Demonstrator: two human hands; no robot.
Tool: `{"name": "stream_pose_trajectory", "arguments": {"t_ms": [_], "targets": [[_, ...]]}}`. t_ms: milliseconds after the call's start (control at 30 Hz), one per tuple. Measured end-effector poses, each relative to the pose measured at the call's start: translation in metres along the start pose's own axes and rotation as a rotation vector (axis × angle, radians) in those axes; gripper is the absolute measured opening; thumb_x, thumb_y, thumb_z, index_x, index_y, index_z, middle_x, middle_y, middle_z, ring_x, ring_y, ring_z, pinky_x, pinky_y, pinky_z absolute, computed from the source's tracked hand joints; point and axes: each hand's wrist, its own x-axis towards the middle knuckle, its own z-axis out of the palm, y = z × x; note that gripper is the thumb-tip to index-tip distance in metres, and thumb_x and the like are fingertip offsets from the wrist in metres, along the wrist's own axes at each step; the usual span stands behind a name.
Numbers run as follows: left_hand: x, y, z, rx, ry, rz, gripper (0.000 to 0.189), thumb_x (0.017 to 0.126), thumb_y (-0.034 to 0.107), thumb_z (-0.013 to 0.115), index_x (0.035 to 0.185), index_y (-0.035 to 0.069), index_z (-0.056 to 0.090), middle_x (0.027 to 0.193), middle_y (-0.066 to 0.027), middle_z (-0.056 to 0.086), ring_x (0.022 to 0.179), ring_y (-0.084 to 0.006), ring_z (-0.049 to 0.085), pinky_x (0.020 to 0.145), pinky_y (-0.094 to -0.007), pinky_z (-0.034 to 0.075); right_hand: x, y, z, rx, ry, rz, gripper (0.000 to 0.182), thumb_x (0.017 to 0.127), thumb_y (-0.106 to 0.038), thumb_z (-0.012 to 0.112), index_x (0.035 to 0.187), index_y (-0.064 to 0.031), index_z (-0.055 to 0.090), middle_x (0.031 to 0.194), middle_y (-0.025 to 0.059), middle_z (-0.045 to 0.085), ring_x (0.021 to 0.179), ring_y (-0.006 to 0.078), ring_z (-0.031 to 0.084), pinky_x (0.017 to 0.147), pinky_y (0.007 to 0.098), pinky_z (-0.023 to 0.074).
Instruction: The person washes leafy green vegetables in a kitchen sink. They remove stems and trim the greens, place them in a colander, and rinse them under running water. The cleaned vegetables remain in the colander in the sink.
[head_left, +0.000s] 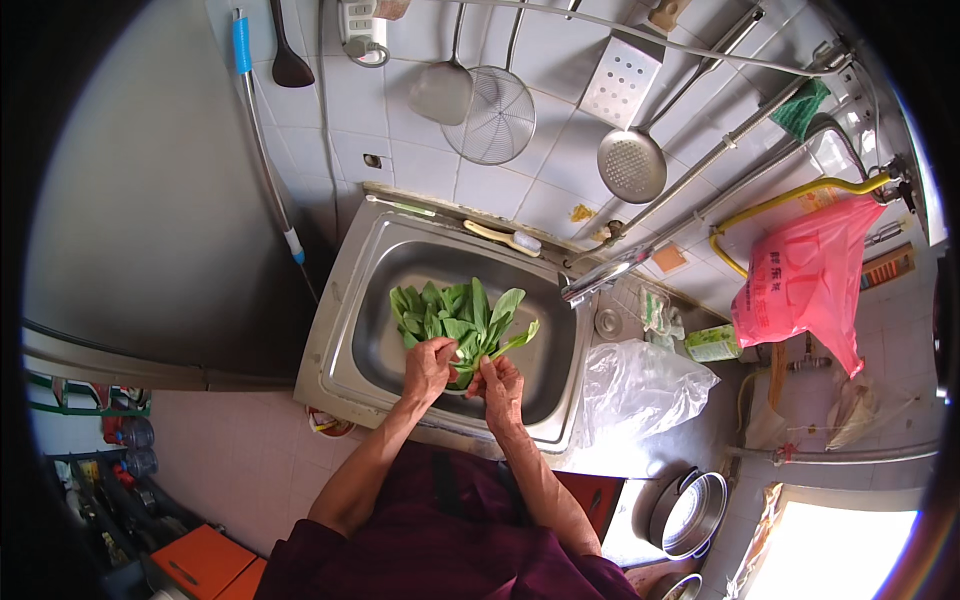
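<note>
A heap of green leafy vegetables (450, 311), which look like bok choy, sits in the basin of a stainless steel sink (555, 337). My right hand (499, 386) pinches a pale stalk at the near right side of the heap, thumb on top. Just to its left, my left hand (429, 369) has its fingers curled against the near edge of the leaves. Whether those fingers grip a leaf is hidden. Part of a rounded pale thing shows beneath the greens between the hands; I cannot tell what it is.
A chrome faucet (607, 276) reaches over the sink's right rim. A clear plastic bag (645, 386) lies on the right counter, near a steel pot (688, 514). A scrub brush (502, 237) rests on the back ledge. A red plastic bag (806, 277) hangs at right.
</note>
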Motion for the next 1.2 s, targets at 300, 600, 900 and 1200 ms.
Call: {"name": "stream_pose_trajectory", "arguments": {"t_ms": [300,600,900,1200], "targets": [[-0.021,0.004,0.007,-0.379,-0.194,-0.044,0.020,0.097,0.014,0.067,0.091,-0.005,0.068,0.069,-0.0024,0.060,0.053,-0.0094,0.053,0.046,-0.0251,0.043,-0.008,-0.008,0.016,-0.318,-0.029,-0.078,0.020,0.101,-0.016,0.057,0.090,0.0000,0.056,0.069,0.0055,0.062,0.053,0.0110,0.059,0.054,0.0262,0.0549],[-0.018,-0.012,0.016,-0.363,0.016,0.066,0.021,0.097,0.018,0.067,0.096,-0.002,0.072,0.072,0.0008,0.060,0.060,-0.0062,0.052,0.053,-0.0230,0.043,0.001,0.010,0.008,0.243,0.097,0.143,0.019,0.103,-0.021,0.056,0.093,-0.0046,0.056,0.076,0.0053,0.063,0.061,0.0152,0.063,0.060,0.0287,0.0583],[-0.016,-0.002,0.006,-0.385,-0.071,0.016,0.020,0.099,0.018,0.064,0.100,0.000,0.073,0.069,0.0025,0.058,0.057,-0.0056,0.050,0.051,-0.0230,0.044,0.007,-0.009,-0.006,-0.114,-0.098,0.098,0.026,0.104,-0.023,0.056,0.112,0.0007,0.063,0.079,0.0041,0.064,0.059,0.0115,0.060,0.056,0.0274,0.0556],[-0.011,-0.012,-0.001,-0.089,-0.047,0.082,0.017,0.096,0.012,0.066,0.084,0.000,0.068,0.065,0.0023,0.056,0.053,-0.0047,0.048,0.047,-0.0239,0.042,0.000,-0.008,0.010,-0.432,-0.173,0.010,0.023,0.101,-0.017,0.059,0.110,0.0041,0.065,0.076,0.0049,0.066,0.057,0.0095,0.059,0.052,0.0259,0.0512]]}}
